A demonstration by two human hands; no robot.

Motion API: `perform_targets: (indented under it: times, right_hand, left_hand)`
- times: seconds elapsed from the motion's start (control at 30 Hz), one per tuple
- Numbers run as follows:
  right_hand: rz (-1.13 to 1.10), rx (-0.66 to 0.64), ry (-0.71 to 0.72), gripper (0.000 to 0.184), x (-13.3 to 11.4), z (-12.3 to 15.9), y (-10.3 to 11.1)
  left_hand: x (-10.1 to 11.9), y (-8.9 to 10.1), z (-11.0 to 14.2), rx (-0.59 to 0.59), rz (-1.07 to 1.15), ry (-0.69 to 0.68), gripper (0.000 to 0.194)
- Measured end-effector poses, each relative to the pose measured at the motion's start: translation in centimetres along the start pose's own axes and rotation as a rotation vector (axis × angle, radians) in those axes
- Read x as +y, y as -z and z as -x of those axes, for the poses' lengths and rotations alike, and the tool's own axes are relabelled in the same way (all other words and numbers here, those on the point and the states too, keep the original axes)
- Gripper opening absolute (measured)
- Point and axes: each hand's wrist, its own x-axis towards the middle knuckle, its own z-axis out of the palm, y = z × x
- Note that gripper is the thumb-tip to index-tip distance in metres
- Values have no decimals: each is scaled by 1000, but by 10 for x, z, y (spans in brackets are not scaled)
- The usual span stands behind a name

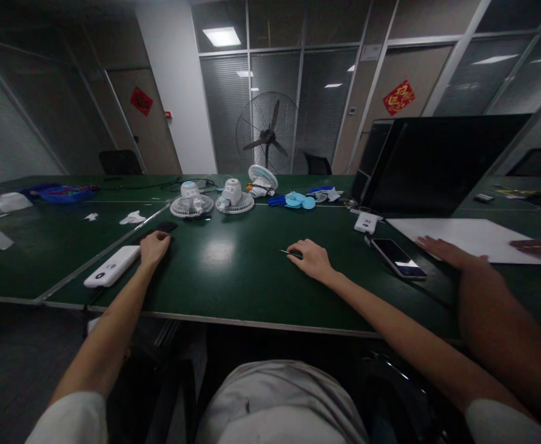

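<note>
My left hand [154, 248] rests on the green table with its fingers bent and pressed together. It is beside a flat black object [165, 227] and the far end of a white power bank [112, 266]. Whatever its fingertips may hold is hidden. Further right, my right hand [313, 260] lies low over the tabletop, closed around a thin dark tool with a metal tip [284, 251]. The tip points left; its exact kind is too small to make out. Between the two hands is bare green tabletop [224, 277].
Small white fans [236, 198] lie at the back, with blue gloves [277, 200] and light-blue round pieces [299, 200]. To the right are a white device [366, 222], a phone [398, 258], a large black monitor [441, 163] and another person's hand [450, 250] on a white sheet [483, 231].
</note>
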Motion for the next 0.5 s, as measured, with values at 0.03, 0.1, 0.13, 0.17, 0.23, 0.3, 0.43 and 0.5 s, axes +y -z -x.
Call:
perform_targets:
  times: [0.03, 0.1, 0.13, 0.17, 0.23, 0.3, 0.43, 0.5]
  right_hand:
    - [7, 3, 5, 23, -1, 0, 1]
    - [19, 15, 13, 23, -2, 0, 2]
    - [24, 19, 18, 24, -3, 0, 2]
    - [29, 22, 24, 25, -3, 1, 3]
    - [33, 19, 40, 26, -4, 2, 4]
    - [30, 13, 53, 27, -4, 2, 4]
    - [31, 1, 47, 28, -4, 2, 3]
    - [29, -4, 43, 30, -4, 2, 3]
  left_hand:
    - [-2, 0, -2, -8, 14, 10, 37]
    - [-4, 0, -4, -18, 41, 24, 37]
    - [-5, 0, -5, -23, 53, 28, 37]
    - [-5, 0, -5, -27, 61, 31, 36]
    - [-5, 1, -4, -37, 66, 30, 35]
    - [-4, 1, -2, -34, 59, 14, 33]
    - [-2, -1, 5, 0, 5, -78, 33]
    - [0, -2, 9, 5, -30, -147, 34]
